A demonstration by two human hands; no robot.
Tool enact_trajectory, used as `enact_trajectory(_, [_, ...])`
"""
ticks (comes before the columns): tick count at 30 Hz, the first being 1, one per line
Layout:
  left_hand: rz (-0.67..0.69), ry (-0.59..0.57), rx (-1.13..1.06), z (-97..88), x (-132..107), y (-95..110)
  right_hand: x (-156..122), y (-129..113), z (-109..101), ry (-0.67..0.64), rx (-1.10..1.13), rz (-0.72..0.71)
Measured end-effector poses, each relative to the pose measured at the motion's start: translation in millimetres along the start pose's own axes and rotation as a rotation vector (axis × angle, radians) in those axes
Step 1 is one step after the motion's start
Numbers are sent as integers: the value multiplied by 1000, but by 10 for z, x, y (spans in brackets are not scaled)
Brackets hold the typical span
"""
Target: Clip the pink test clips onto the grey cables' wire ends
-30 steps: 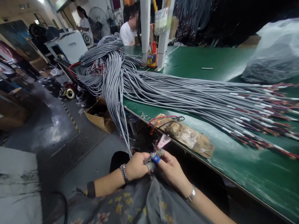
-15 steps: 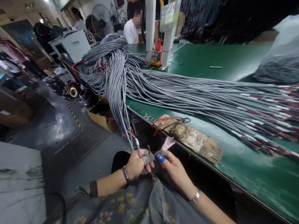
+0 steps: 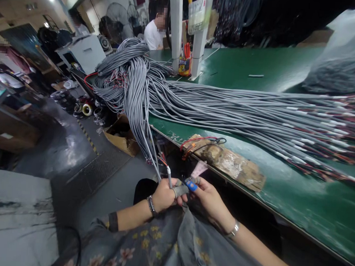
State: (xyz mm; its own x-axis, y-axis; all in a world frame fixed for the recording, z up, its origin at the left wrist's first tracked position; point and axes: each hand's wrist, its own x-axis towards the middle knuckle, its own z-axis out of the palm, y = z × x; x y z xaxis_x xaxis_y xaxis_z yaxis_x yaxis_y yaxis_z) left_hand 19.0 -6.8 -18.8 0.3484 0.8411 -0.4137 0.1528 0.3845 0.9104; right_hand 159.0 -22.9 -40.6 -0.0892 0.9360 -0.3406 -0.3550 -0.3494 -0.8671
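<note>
My left hand (image 3: 164,196) is closed around a grey cable (image 3: 169,177). The cable's stripped end, with a white band and thin coloured wires (image 3: 163,159), points up out of the fist. Grey wrapping covers my left thumb. My right hand (image 3: 211,203) is closed in a pinch right beside the left, their fingertips meeting. A pale pink strip (image 3: 199,169) sticks up from the right fingers; its kind is unclear. Something blue is wrapped on the right thumb. What lies between the fingertips is hidden. A large bundle of grey cables (image 3: 137,94) hangs over the bench edge beyond my hands.
More grey cables (image 3: 227,108) run along the green bench (image 3: 317,213) to bared ends at right. A worn wooden block (image 3: 232,164) lies near its edge. Behind are a white post (image 3: 175,32), a plastic bag (image 3: 344,55) and a co-worker (image 3: 153,35). Below stands a cardboard box (image 3: 121,139).
My left hand has shifted slightly right and closer to the right hand, and the cable end has moved with it. The right hand stays about where it was. The view has shifted a little.
</note>
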Motion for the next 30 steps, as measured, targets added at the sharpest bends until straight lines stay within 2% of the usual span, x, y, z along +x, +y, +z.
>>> enact_trajectory(7, [-30,51,-62,21,-9,-12,-13,31,-6,55,21,2])
enact_trajectory(15, [7,104,-93,26,12,-13,-36,-3,12,49,52,-12])
enact_trajectory(23, [14,56,-56,4,-24,19,-49,-36,-8,-12,70,10])
enact_trajectory(26, [14,14,-19,8,-29,20,-41,-33,9,5,43,2])
enact_trajectory(30, [7,42,-55,26,-22,9,-45,-8,37,37,71,-20])
